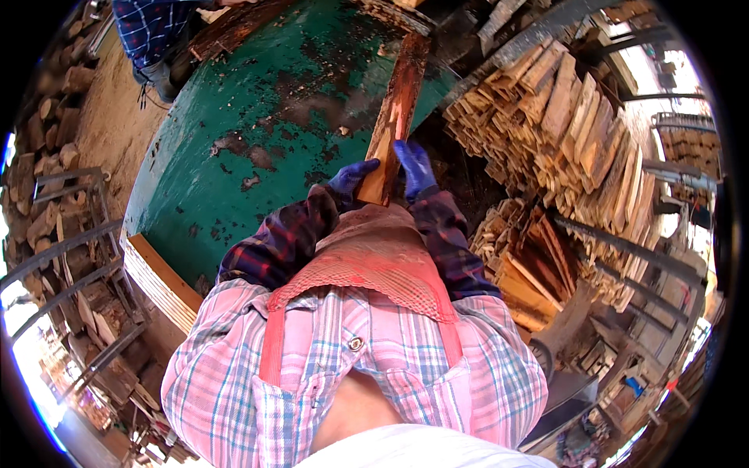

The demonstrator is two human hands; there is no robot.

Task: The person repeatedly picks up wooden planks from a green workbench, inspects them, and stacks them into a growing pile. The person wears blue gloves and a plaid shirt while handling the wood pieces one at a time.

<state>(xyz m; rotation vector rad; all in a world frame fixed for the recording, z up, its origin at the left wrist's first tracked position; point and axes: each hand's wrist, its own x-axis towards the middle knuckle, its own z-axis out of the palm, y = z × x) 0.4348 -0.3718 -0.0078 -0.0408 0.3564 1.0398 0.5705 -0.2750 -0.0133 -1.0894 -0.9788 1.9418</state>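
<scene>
Both hands in blue gloves: left hand [353,176] and right hand [415,168] grip the near end of a wood plank [396,117], one per side. Plank lies lengthwise on the green table [234,156]. Stacked split wood [562,132] right; another person [152,35] far left.

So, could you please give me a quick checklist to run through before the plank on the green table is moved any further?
1. Left hand on the plank: ok, gloved and at its near end.
2. Right hand on the plank: ok, gloved.
3. Plank resting on the green table: ok.
4. Other person away from the plank: ok, at the far left corner.
5. Blade position: cannot tell.
6. Wood stack steady: cannot tell.
</scene>
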